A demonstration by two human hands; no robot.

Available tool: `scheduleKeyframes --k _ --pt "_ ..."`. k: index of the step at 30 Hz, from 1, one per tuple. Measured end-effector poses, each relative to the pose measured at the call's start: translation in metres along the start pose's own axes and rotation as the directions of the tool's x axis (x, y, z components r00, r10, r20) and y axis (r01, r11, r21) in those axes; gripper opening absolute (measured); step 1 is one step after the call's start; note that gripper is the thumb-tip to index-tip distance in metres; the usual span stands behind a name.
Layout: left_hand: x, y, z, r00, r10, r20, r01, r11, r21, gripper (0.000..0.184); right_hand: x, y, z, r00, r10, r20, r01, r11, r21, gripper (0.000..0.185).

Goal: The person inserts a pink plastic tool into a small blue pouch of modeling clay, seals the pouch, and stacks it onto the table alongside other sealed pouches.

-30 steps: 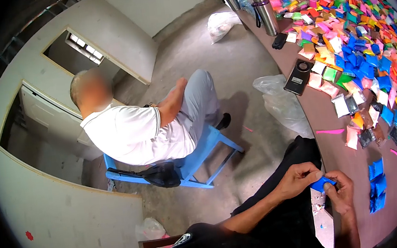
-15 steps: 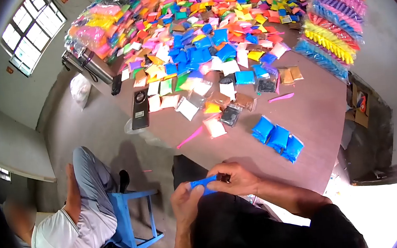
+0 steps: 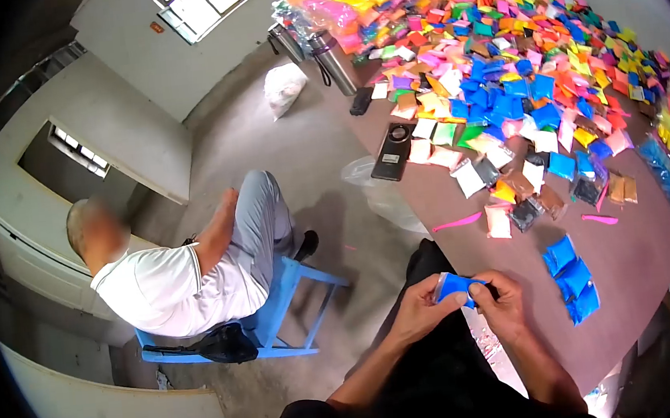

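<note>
Between my two hands, over my lap beside the table edge, is a small blue packet point(image 3: 457, 286). My left hand point(image 3: 424, 311) pinches its left end, and my right hand point(image 3: 499, 300) grips its right end with thumb and fingers. Several blue packets point(image 3: 572, 279) lie in a short row on the brown table point(image 3: 510, 273), to the right of my hands. A pink plastic tool point(image 3: 457, 222) lies near the table edge, and a second pink tool point(image 3: 600, 219) is farther right.
Colourful packets point(image 3: 501, 88) are heaped across the table. A phone point(image 3: 392, 152) and steel flasks point(image 3: 333, 62) stand or lie along its left edge. A person point(image 3: 188, 271) sits on a blue chair point(image 3: 279, 295) at left. Plastic bags point(image 3: 285, 90) rest on the floor.
The camera view has swung right and then partly back left. Both hands still hold the blue packet, with the fingers shifted on it. The seated person keeps about the same pose.
</note>
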State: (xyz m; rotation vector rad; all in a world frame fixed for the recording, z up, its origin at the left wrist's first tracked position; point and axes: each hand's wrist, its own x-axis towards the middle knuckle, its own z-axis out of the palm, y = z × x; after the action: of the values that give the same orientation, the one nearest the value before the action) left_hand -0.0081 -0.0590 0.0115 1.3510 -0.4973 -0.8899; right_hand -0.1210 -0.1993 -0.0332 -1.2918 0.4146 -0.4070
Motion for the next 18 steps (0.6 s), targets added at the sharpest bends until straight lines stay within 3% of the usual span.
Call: scheduleKeyframes --k 5,9,12,15,18 --pt "0.012 -0.01 0.003 1.0 0.026 0.006 -0.027 1.0 0.017 0.017 0.004 0.003 -0.003 0.992 -0.105 -0.073 0.112 0.988 0.104 0.011" --pt "0.019 -0.002 0.007 0.995 0.082 0.06 -0.084 0.996 0.02 0.02 0.005 -0.011 -0.006 0.995 -0.081 -0.062 0.087 0.991 0.098 0.011" --pt "0.023 0.001 0.011 0.999 -0.034 -0.007 0.035 0.996 0.085 0.025 0.006 -0.02 -0.011 0.996 -0.052 -0.077 0.061 0.991 0.118 0.012" --pt "0.03 -0.005 0.018 0.999 -0.003 -0.041 0.003 1.0 0.007 0.024 0.009 -0.021 -0.016 0.99 -0.06 -0.127 0.077 0.988 0.137 0.014" --pt "0.036 -0.004 0.016 1.0 0.004 -0.023 -0.003 0.999 0.047 0.023 0.01 -0.022 -0.018 0.991 -0.028 -0.131 0.039 0.996 0.082 0.013"
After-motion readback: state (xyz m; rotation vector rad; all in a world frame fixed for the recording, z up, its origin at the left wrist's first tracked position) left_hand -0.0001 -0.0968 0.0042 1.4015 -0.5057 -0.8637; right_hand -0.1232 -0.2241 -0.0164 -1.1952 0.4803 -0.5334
